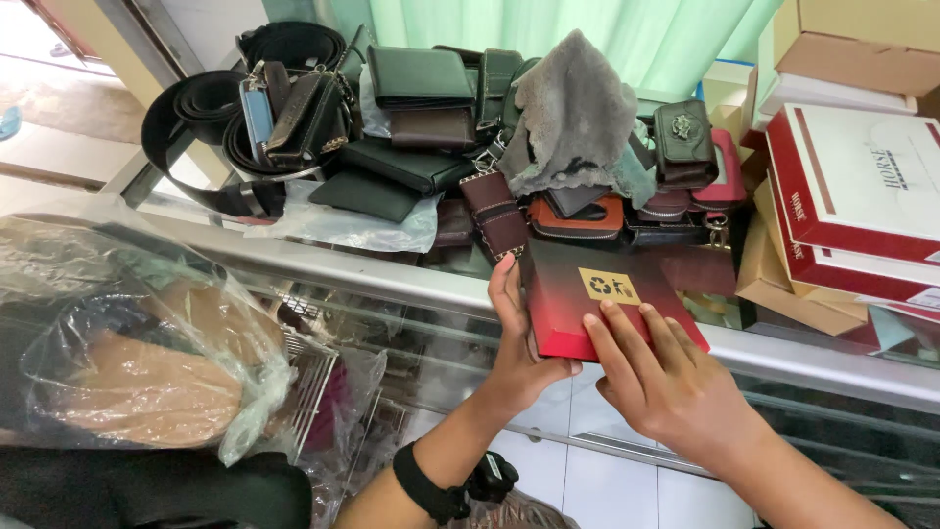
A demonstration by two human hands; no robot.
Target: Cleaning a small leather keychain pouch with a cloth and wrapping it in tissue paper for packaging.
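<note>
Left hand [514, 348] gripping red box [597, 299] at near-left edge, box resting on glass worktop [392, 279] edge. Right hand [666, 382] lying flat on lid, fingers open. Box closed, contents hidden. Wallets [421, 127], belts [211, 118], grey cloth [573, 113] piling behind; stacked boxes [852, 196] sitting right.

Your left hand [517, 338] reaches up, palm in, thumb hooked underneath, its wrist wearing a dark band. Your right hand [666, 377] lies flat, palm down, fingers [627, 333] spread and pointing up-left.

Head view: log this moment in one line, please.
left hand: grips left edge of flat red-black box | right hand: fingers flat on lid | box: on glass counter edge | behind: wallet pile
</note>
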